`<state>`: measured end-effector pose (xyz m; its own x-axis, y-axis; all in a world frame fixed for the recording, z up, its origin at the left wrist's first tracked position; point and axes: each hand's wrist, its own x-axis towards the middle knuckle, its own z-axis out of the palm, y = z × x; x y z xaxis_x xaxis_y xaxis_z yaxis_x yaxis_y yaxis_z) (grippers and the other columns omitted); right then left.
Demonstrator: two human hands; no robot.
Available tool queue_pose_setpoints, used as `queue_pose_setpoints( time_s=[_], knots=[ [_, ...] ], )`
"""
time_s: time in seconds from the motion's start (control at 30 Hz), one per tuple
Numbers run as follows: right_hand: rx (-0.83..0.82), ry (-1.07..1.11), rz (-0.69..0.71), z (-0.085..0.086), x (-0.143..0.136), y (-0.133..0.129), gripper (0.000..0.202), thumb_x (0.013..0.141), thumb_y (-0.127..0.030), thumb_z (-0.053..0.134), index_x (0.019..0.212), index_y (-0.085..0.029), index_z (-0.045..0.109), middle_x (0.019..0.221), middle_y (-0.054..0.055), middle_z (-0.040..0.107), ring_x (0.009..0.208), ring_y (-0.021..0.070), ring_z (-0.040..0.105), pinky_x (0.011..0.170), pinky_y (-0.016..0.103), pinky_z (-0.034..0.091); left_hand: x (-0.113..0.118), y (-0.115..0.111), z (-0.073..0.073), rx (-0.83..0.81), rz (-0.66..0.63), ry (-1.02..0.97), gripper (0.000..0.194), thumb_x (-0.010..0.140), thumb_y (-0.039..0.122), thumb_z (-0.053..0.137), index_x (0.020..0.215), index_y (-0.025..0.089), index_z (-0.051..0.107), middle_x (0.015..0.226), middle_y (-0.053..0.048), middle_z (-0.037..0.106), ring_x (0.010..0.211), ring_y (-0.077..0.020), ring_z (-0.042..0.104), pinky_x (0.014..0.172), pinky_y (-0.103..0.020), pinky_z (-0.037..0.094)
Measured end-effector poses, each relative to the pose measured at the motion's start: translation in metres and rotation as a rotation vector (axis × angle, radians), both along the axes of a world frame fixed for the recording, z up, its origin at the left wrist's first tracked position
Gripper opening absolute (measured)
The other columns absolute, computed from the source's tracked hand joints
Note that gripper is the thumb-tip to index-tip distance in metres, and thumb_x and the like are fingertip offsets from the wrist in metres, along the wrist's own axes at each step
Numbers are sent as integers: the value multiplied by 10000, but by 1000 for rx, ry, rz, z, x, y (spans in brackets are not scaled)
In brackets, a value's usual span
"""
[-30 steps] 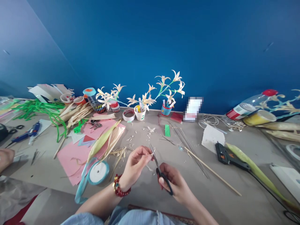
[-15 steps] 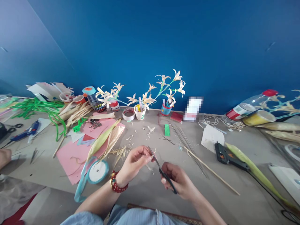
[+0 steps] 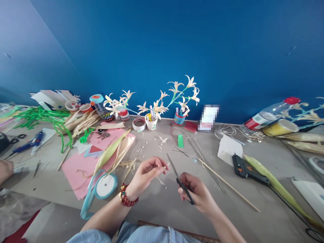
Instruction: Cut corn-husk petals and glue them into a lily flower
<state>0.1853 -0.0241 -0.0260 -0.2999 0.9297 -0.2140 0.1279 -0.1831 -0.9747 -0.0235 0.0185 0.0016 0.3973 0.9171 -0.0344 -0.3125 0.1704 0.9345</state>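
My left hand (image 3: pixel 149 173), with a red bead bracelet at the wrist, pinches a tiny pale piece (image 3: pixel 165 167) between thumb and fingertips. To its right, my right hand (image 3: pixel 193 190) is wrapped round the black handles of a pair of scissors (image 3: pixel 186 191). The blades point up and to the left, a small gap from the left fingertips, and look nearly closed. Small pale scraps (image 3: pixel 160 181) and thin husk strips (image 3: pixel 130 164) lie on the grey table (image 3: pixel 162 209) around my left hand.
Pale husk flowers (image 3: pixel 159 108) stand in cups along the blue wall. On the left are pink paper (image 3: pixel 76 168), a ribbon spool (image 3: pixel 105 185) and another person's hand (image 3: pixel 5 170). A wooden stick (image 3: pixel 227 184), a black glue gun (image 3: pixel 249 172) and a bottle (image 3: pixel 268 114) lie right.
The scissors in my right hand have moved right, away from my left fingertips. My left hand stays nearly in place, still pinching.
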Motion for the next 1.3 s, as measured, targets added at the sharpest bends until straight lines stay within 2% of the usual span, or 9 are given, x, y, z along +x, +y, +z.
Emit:
queue_pose_setpoints(
  time_s=[0.1,0.27,0.43,0.6,0.87,1.0,1.1,1.23,1.3],
  knots=[
    [153,-173,-44,-2,10,4,366,795,-542,637,747,-198,521,626,-5,564,547,129,497,514,236,395,0,2,-5,-5,32,33,212,828,338,664,769,151,584,820,-55,634,698,-130,564,694,-263,443],
    [391,-729,-93,-20,28,-2,275,830,-477,618,762,-213,580,787,27,601,520,133,478,526,260,384,-2,3,-6,61,84,131,201,848,340,645,793,149,619,697,-17,587,645,-116,523,639,-240,427],
    [451,-1052,-128,-34,38,-14,319,849,-462,579,661,-225,476,732,0,546,516,151,541,500,258,333,-10,0,4,411,116,355,99,882,257,595,854,172,639,776,-46,621,740,-157,566,688,-270,437],
    [430,-1117,-168,-32,39,-11,210,787,-376,625,738,-238,475,742,-14,575,508,154,536,495,251,283,-11,-6,21,798,4,535,121,854,144,595,894,222,678,749,-55,671,764,-200,602,908,-400,428],
    [269,-886,51,-5,48,12,113,698,-194,677,717,-219,568,680,-30,594,579,138,523,527,233,285,-1,-14,27,874,-175,643,206,864,231,614,1067,224,646,732,-49,696,743,-192,626,901,-371,434],
    [198,-295,165,24,36,12,185,834,-364,616,751,-200,596,632,-27,537,578,130,475,540,235,354,4,-13,33,934,-228,649,303,852,268,637,1150,227,599,768,-39,699,760,-180,633,872,-327,449],
    [134,52,240,39,20,7,257,842,-431,623,865,-175,622,740,3,559,640,134,476,583,246,383,10,-10,41,966,-289,673,353,851,260,630,1196,221,566,802,-50,692,818,-199,635,859,-322,458],
    [93,169,210,39,11,2,298,796,-445,676,742,-159,611,669,-7,523,585,112,416,542,239,337,15,-6,47,936,-337,674,378,856,246,620,1227,233,548,809,-44,688,841,-205,635,898,-343,448],
    [69,186,155,33,10,0,326,779,-463,689,697,-161,598,626,-19,495,540,98,382,505,230,308,15,-4,46,885,-278,648,395,836,277,652,1218,244,558,911,-64,690,918,-218,629,923,-353,439]
  ],
)
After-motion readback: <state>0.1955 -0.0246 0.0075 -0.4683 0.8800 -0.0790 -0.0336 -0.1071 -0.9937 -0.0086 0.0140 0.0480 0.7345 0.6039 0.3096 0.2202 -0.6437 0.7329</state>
